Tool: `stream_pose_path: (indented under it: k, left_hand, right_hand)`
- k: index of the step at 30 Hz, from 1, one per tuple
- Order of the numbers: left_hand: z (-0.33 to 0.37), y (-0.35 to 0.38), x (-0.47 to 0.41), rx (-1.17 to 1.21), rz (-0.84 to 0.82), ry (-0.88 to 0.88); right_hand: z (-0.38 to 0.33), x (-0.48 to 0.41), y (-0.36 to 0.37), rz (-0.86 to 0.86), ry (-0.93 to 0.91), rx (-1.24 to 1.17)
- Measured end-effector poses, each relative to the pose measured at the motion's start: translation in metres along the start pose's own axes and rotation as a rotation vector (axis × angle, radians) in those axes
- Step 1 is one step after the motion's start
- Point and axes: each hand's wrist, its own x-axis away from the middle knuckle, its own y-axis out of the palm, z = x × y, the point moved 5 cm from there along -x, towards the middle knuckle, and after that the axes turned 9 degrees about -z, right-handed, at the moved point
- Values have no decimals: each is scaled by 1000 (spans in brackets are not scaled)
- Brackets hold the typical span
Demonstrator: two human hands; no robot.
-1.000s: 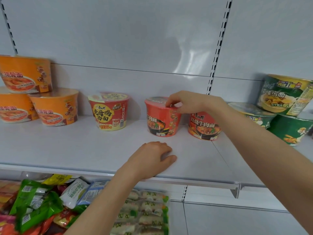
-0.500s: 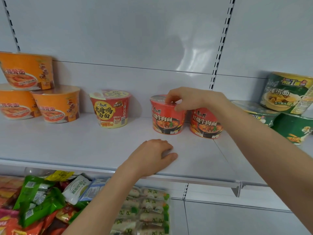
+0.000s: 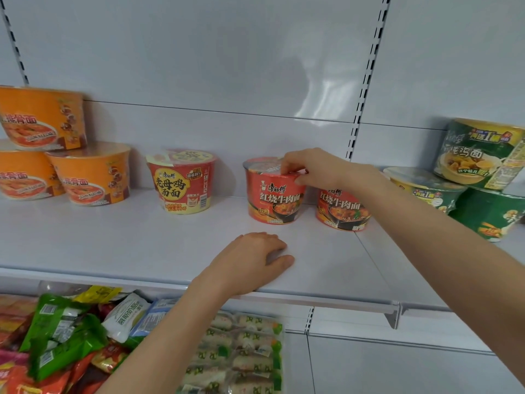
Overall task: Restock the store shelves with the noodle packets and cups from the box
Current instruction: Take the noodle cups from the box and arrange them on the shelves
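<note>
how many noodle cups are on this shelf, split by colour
orange cups: 3
red and yellow cup: 1
red cups: 2, the right hand grips the left one at its rim
green cups: 3
total: 9

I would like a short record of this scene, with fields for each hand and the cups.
right hand: grips the top rim of the red cup
red cup: upright on the shelf
left hand: rests on the shelf, holds nothing
neighbours: second red cup right, yellow-label cup left
far left: orange cups, stacked
far right: green cups, stacked
below: packets
</note>
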Motion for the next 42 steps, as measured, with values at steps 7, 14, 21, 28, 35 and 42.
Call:
stream_pose_path:
  k: [7, 14, 21, 28, 35, 42]
  left_hand:
    - [0, -1, 1, 6, 0, 5]
    - [0, -1, 1, 16, 11, 3]
    - [0, -1, 1, 10, 16, 12]
    - [0, -1, 0, 7, 11, 1]
    - [0, -2, 1, 15, 17, -8]
    - [-1, 0, 0, 27, 28, -18]
  right_hand:
    - [6, 3, -2, 4, 19, -14]
    - [-5, 3, 0, 40, 14, 92]
    - [-7, 1, 1, 75, 41, 152]
    - [-5, 2, 4, 102, 49, 160]
    - [20, 27, -13, 202, 61, -181]
    - [77, 70, -11, 52, 300, -35]
